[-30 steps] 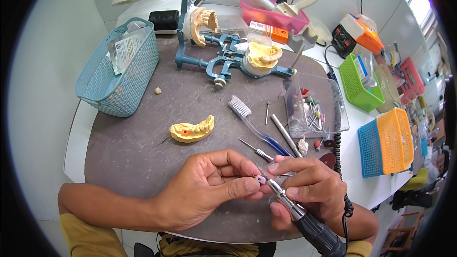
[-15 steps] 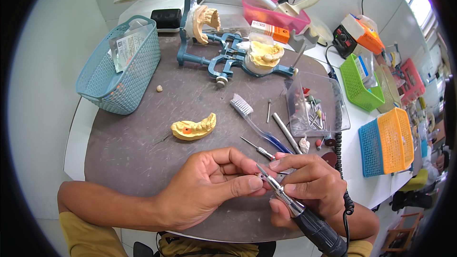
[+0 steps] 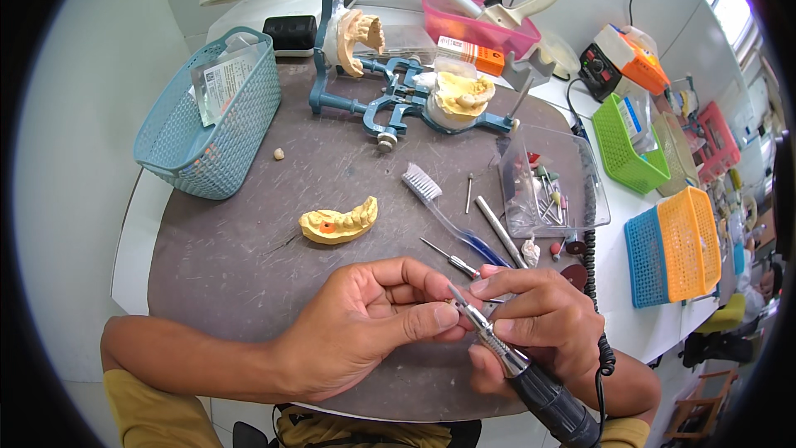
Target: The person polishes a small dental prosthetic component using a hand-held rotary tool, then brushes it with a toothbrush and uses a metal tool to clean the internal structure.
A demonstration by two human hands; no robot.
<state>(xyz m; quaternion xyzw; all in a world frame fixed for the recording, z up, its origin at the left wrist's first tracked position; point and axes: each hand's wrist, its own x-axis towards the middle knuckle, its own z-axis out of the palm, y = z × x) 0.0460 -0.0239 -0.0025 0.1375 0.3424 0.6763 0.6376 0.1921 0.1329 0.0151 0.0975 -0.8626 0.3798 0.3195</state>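
Note:
My right hand is closed around a black and silver rotary handpiece. A grey pointed bit sticks out of its nose and lies against the fingers of my left hand. Thumb and forefinger of the left hand are pinched together; what they hold is small and mostly covered by the fingers. Beyond the hands lies a yellow dental model piece with an orange patch around a dark hole. A slim metal hand tool rests just past the fingertips.
A blue articulator carrying dental casts stands at the back. The toothbrush and a clear box of burs lie to the right. Left is a blue basket. A coiled black cord runs along the right side.

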